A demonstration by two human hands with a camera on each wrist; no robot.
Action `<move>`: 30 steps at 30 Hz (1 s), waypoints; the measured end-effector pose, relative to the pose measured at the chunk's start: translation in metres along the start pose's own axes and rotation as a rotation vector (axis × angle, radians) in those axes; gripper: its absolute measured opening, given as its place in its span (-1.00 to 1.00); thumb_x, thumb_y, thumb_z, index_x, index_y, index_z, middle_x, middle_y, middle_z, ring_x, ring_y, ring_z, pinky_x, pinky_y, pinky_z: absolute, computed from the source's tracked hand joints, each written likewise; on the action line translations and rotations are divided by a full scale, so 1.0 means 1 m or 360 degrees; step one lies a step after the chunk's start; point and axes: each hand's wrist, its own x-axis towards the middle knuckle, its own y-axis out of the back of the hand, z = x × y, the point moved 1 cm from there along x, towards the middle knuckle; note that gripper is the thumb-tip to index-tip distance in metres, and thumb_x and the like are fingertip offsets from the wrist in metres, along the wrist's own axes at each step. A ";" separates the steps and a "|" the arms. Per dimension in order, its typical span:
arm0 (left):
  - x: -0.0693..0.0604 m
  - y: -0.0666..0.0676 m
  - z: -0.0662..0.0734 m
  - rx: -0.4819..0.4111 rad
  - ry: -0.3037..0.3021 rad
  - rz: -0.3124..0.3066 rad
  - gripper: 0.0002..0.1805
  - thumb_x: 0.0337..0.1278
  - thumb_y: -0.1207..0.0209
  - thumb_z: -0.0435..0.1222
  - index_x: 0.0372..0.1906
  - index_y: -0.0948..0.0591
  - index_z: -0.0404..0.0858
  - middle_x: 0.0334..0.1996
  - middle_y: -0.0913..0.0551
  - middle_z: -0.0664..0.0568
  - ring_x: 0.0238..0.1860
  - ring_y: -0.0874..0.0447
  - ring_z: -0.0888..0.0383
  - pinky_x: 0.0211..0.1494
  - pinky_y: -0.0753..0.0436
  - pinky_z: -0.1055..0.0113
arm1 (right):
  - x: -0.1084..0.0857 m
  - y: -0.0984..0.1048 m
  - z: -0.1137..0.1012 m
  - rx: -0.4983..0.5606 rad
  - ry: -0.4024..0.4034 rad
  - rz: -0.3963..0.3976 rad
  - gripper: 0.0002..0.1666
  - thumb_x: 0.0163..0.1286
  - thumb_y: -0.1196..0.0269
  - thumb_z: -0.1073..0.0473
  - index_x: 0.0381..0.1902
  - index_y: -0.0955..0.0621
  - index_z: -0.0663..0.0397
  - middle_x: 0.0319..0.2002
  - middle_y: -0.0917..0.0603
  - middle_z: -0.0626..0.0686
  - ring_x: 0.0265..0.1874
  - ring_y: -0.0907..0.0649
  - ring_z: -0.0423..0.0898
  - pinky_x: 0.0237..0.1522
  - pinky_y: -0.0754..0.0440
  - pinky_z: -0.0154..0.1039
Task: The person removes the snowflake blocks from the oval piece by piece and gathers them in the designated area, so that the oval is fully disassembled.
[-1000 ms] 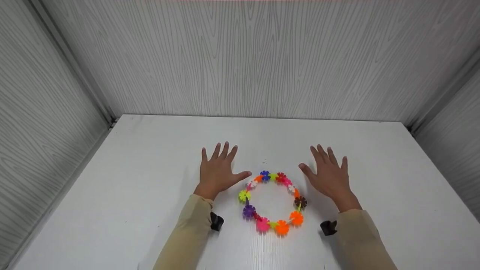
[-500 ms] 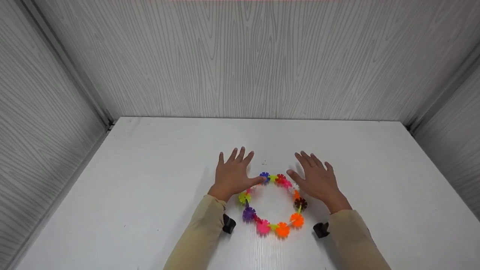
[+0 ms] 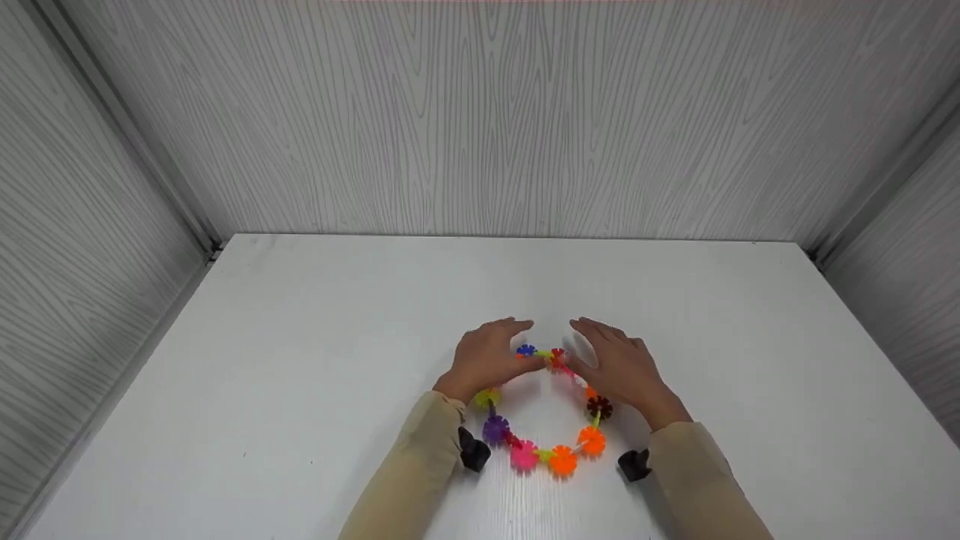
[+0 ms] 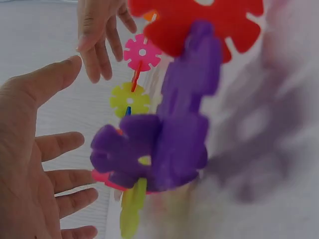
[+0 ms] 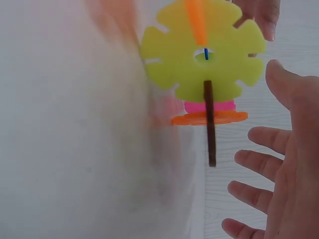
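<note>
A ring of interlocked plastic snowflake discs in many colours lies on the white table. My left hand is over its far left part and hides some discs there. Over the far right part is my right hand, its thumb near the red disc. Both thumbs point inward, close to each other. In the left wrist view, the fingers of the left hand are spread beside a purple disc. The right wrist view has a yellow-green disc close up, with the right fingers apart from it.
The white table ends at a grey wood-grain wall behind. More panels rise at both sides. Each beige sleeve has a black wrist camera at its inner cuff.
Both hands have moved inward toward each other over the far part of the ring. Their fingers were spread forward and now bend inward. The ring has stayed in place.
</note>
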 end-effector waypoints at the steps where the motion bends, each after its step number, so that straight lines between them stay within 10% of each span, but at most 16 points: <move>1: 0.000 -0.002 0.000 -0.0066 0.0000 -0.0010 -0.24 0.05 -0.20 0.22 0.34 -0.44 -0.03 0.35 -0.44 0.00 0.38 -0.36 -0.03 0.42 -0.24 -0.11 | 0.000 -0.001 0.000 0.0009 0.0002 -0.0013 -0.18 0.37 -0.03 -0.36 0.46 -0.23 -0.13 0.45 -0.28 0.09 0.40 -0.30 0.18 0.32 -0.20 0.31; 12: 0.006 -0.014 0.002 -0.0413 0.0063 -0.0125 -0.39 0.03 -0.29 0.09 0.20 -0.56 -0.06 0.21 -0.58 0.06 0.22 -0.52 0.04 0.29 -0.45 0.01 | 0.003 -0.006 -0.005 0.0111 0.0072 -0.0099 -0.22 0.25 -0.22 -0.31 0.34 -0.43 -0.10 0.28 -0.46 0.10 0.24 -0.43 0.16 0.26 -0.30 0.27; 30: 0.008 -0.020 0.002 -0.0448 0.0107 -0.0116 -0.73 0.09 -0.32 -0.16 -0.10 -0.70 -0.14 -0.15 -0.69 0.07 -0.18 -0.58 0.16 0.09 -0.59 0.22 | 0.009 -0.011 -0.018 0.0050 -0.0013 -0.0227 -0.50 0.32 -0.26 -0.09 0.15 -0.53 -0.04 -0.04 -0.62 0.02 -0.13 -0.62 -0.05 0.04 -0.60 0.00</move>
